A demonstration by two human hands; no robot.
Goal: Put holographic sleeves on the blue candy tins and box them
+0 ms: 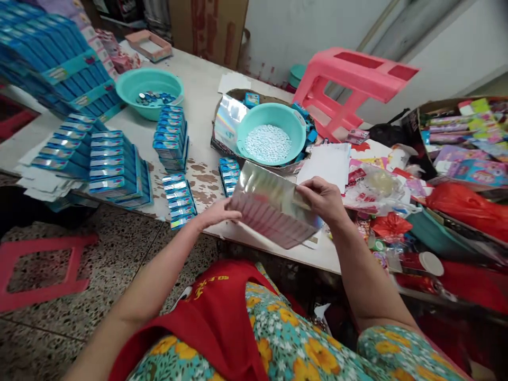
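Between my hands, tilted above the table's front edge, is a shiny silver block (273, 203) with a flat top and a pinkish, ribbed front; blur hides whether it is one carton or a row of thin boxes. My left hand (217, 212) grips its left end, thumb toward me. At its right end, my right hand (322, 198) pinches the upper edge. Just behind it stands a turquoise basin (271, 134) of small white pieces. Small blue boxes (229, 176) stand in a row by the block's left, and another row of blue boxes (179, 200) lies near my left wrist.
Stacks of blue boxes (113, 164) fill the table's left side, near a second turquoise basin (150, 92) with small round pieces. A pink stool (349, 79) stands at the back right. Plastic bags (377, 185) and cartons crowd the right. Another pink stool (43, 270) is on the floor.
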